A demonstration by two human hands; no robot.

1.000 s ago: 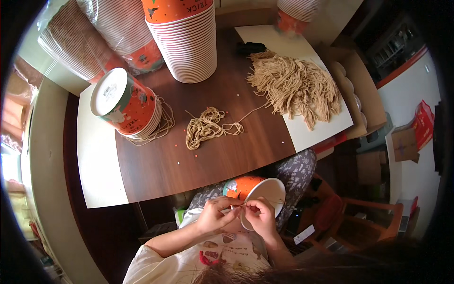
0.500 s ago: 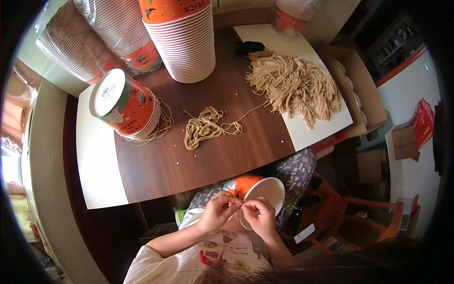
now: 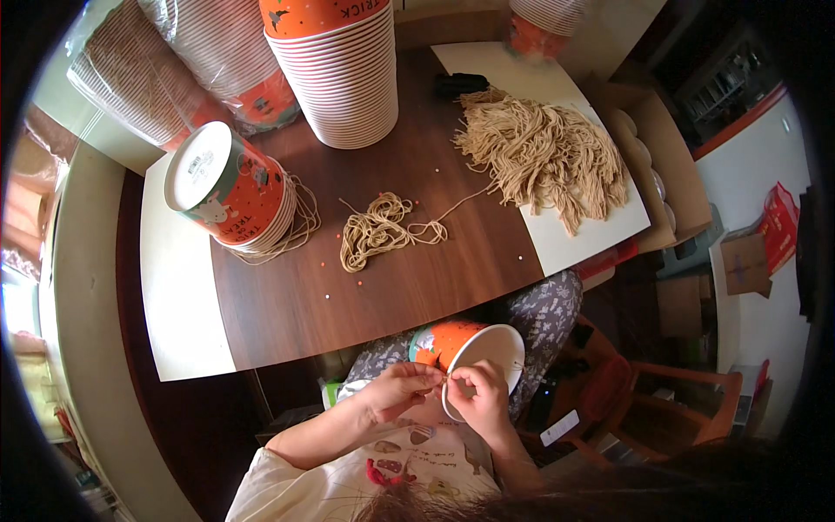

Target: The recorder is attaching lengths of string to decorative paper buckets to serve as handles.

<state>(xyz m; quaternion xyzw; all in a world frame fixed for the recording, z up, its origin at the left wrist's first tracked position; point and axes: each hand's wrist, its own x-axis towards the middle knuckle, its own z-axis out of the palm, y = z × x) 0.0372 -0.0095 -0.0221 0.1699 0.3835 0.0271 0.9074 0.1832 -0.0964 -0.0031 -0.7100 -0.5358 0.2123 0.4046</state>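
An orange paper bucket [image 3: 445, 337] lies tilted on my lap, its white open mouth turned to the right. At the near side of its rim, my left hand [image 3: 398, 391] is closed in a pinch on a short bit of tan cord [image 3: 445, 379]. My right hand [image 3: 481, 398] pinches at the same spot, thumb and forefinger together, wrist over the bucket's mouth. Fingers hide most of the cord there. A thin strand [image 3: 517, 364] shows at the far right inside of the rim.
On the table [image 3: 287, 322] lie a loose tangle of cord [image 3: 378, 230] and a thick bundle of cut cords [image 3: 548, 157]. Upside-down buckets with cord loops [image 3: 248, 196] stand left. Behind are a tall bucket stack [image 3: 335, 78] and plastic-wrapped stacks [image 3: 139, 78]. An open carton [image 3: 687, 174] sits right.
My fingers have shifted slightly at the rim. The left hand's fingers have straightened toward the right, and the right hand has bent closer over the bucket's edge. The table's things have not moved.
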